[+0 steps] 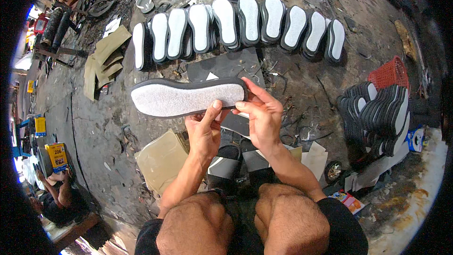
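A sandal sole (pixel 188 98), white on top with a black edge, lies level in front of me, its long side running left to right. My left hand (pixel 204 131) is closed on its near edge, thumb on the white face and fingers underneath, mostly hidden. At the sole's right end, my right hand (pixel 262 115) pinches it, with the thumb near the lower corner and fingers behind the far edge. Beyond it stretches a curved row of stacked white-topped soles (pixel 200 28). Between the two lies a dark flat sheet (pixel 226 66) on the floor.
Piled dark soles (pixel 377 113) stand at the right beside a red basket (pixel 389 73). Tan sheets (pixel 163 160) lie near my left knee, and more tan pieces (pixel 101 61) at the far left. Another person (pixel 61 198) sits at the lower left. Scraps litter the floor.
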### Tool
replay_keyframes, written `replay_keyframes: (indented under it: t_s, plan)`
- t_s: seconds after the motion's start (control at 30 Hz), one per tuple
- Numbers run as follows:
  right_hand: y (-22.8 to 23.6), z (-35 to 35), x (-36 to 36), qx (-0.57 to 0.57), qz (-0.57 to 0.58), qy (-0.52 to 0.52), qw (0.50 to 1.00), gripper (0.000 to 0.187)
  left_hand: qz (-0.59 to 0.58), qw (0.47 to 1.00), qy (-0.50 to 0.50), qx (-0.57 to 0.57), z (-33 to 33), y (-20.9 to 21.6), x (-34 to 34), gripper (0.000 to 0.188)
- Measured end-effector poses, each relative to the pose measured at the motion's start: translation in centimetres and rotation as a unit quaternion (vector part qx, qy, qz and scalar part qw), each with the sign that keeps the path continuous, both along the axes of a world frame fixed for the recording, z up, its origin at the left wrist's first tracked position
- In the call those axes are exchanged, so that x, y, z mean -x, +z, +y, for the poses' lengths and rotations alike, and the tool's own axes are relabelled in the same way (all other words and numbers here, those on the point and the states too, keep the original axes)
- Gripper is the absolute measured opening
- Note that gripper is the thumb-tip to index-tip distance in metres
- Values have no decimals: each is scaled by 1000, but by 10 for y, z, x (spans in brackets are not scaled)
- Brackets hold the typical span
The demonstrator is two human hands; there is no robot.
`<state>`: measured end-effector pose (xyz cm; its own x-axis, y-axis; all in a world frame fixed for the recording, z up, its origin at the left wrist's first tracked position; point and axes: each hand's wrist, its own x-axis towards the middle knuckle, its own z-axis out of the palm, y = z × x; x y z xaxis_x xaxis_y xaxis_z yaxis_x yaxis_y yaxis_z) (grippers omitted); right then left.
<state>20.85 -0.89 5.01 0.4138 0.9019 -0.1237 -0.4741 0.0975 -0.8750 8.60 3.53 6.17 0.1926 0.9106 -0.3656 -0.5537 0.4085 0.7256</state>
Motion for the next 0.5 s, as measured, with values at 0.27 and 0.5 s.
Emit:
replay_keyframes:
  t_s: [0.27, 0.5]
  plan:
    - [44, 3, -45, -40, -411, -69, 908, 100, 481, 739, -91, -463, 30, -62, -3, 50]
    - [33, -14, -116, 90, -587, -271, 758, 51, 489, 503, -401, -590, 30, -88, -16, 106]
